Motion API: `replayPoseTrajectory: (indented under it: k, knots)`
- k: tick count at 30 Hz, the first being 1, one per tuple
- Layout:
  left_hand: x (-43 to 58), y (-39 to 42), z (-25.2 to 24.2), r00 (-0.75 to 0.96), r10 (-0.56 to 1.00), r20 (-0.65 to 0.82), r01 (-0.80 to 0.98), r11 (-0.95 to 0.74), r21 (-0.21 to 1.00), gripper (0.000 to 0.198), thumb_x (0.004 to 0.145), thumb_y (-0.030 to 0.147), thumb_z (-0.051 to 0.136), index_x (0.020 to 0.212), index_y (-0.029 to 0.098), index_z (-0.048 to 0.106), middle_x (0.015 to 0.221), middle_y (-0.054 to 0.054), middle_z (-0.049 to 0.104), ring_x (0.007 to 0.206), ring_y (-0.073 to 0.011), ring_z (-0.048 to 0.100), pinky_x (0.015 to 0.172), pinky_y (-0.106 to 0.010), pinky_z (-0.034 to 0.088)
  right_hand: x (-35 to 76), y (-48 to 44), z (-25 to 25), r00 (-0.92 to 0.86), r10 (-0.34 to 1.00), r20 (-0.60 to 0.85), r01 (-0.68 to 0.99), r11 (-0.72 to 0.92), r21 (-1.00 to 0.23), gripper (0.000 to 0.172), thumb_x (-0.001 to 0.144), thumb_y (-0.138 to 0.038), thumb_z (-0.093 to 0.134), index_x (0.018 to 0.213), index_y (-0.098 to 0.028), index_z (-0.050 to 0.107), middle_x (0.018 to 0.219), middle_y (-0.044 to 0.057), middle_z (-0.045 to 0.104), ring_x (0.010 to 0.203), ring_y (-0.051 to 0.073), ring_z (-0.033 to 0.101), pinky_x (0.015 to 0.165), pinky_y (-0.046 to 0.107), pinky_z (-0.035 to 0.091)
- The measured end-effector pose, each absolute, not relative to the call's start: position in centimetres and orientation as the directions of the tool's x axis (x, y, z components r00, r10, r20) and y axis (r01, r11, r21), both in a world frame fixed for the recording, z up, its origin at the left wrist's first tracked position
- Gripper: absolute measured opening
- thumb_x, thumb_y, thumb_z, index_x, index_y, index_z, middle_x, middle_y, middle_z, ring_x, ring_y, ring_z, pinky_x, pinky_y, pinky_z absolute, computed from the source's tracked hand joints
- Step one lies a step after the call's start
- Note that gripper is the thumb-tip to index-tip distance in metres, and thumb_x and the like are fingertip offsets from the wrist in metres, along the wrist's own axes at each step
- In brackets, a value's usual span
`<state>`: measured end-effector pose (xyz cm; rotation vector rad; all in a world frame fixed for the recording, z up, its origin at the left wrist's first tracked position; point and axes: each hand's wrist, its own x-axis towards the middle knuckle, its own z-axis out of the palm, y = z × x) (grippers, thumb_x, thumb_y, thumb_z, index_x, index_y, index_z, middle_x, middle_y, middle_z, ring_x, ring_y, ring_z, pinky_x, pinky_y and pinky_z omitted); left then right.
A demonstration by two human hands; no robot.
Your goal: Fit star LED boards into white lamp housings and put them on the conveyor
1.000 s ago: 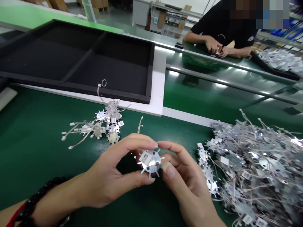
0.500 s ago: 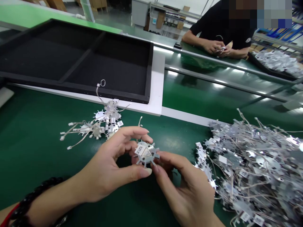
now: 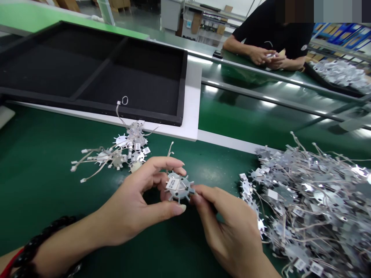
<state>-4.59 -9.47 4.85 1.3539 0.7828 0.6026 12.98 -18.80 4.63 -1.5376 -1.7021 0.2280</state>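
Held the spoked metal disc on the near side of the black divided tray, edge-pinched in the right hand, thumb-to-finger. Curved the left hand half-open round it, couldn't tell if gripping. Looked light, stiff, kinda slick; probably best grabbed by the rim.

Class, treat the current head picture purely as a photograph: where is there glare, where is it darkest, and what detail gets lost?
Head view: white streaks of glare on the glossy green surface beyond the white strip; head view: bright glints on the metal pile; head view: the black tray swallows most detail; head view: print on the held disc's label is too small to read.
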Motion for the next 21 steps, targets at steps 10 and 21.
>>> replayPoseTrajectory:
  k: [10,21]
  knots:
    - [-5.0,-9.5,4.5,0.689,0.72,-0.079,0.049,0.063,0.997,0.04,0.08,0.021,0.085,0.116,0.032,0.071,0.1,0.001,0.07,0.092,-0.018,0.067,0.079,-0.026,0.056,12.9,-18.8,5.5,0.146,0.989,-0.004,0.355,-0.056,-0.933,0.031,0.107,-0.033,0.045,0.08,-0.023,0.056,0.068,-0.003,0.061,0.058,0.01,0.054,0.053,0.02,0.042]
    - [-5.1,-8.9,3.6,0.774,0.622,0.12,0.001,-0.19,0.982,0.044,0.094,0.011,0.07,0.124,0.041,0.061,0.123,0.004,0.063,0.101,-0.0127,0.065,0.084,-0.019,0.056,13.0,-18.5,5.6,0.056,0.994,-0.089,0.131,-0.096,-0.987,0.032,0.105,-0.042,0.049,0.096,-0.025,0.074,0.07,-0.002,0.06,0.063,0.012,0.053,0.06,0.023,0.044]
